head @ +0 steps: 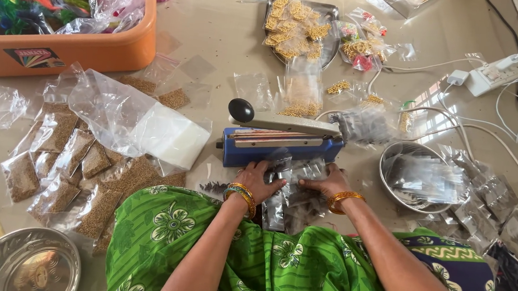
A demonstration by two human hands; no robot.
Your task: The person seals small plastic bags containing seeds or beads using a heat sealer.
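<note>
A blue heat sealer [281, 142] with a black knob stands on the floor in front of my lap, its arm raised slightly. My left hand [261, 176] and my right hand [324, 180] both pinch a small clear plastic pouch [297, 170] of dark contents, its top edge resting at the sealer's front. More clear pouches [278, 210] of the same kind lie on my green-clad lap below the hands. Bangles sit on both wrists.
An orange tub [63, 50] of coloured feathers stands far left. Several packets of brown seed [78, 174] lie at left, with a steel plate [22, 263] near. A steel bowl [420, 176] of sealed pouches sits right. A tray [331, 46] of gold beads and a power strip [499, 72] lie beyond.
</note>
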